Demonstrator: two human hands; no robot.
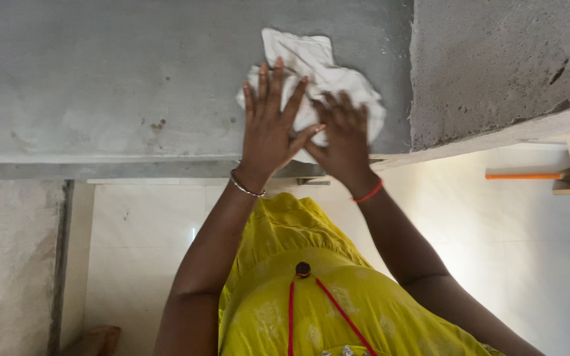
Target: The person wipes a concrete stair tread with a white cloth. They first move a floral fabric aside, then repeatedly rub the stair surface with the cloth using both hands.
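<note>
Both hands press a crumpled white cloth [318, 79] flat against a grey concrete surface [120, 79], seen from the head camera looking down over a yellow garment [298, 296]. I read the left hand [268, 128] as spread wide, fingers [278, 86] splayed and palm down on the cloth's left half, a silver bangle [245, 186] at the wrist. The right hand [344, 138] lies just beside it, fingers closer together and flat on the cloth's near right part, with a red thread band [369, 193] round the wrist; the two thumbs nearly touch. Neither hand grips the cloth: both simply bear down on it. The cloth sits near the right end of the grey slab, close to a rougher concrete block [503, 66] that rises at the right, and part of it pokes out beyond the fingertips on the far side. Small dark specks [158, 124] mark the slab to the left of the hands. By my judgement the step in hand is wiping the slab, with the cloth still bunched. A further stroke would call for steady downward pressure and both palms moving together so the cloth does not slip out. Below lies a pale tiled floor [529, 264], and an orange-handled tool [526, 176] rests at the far right.
</note>
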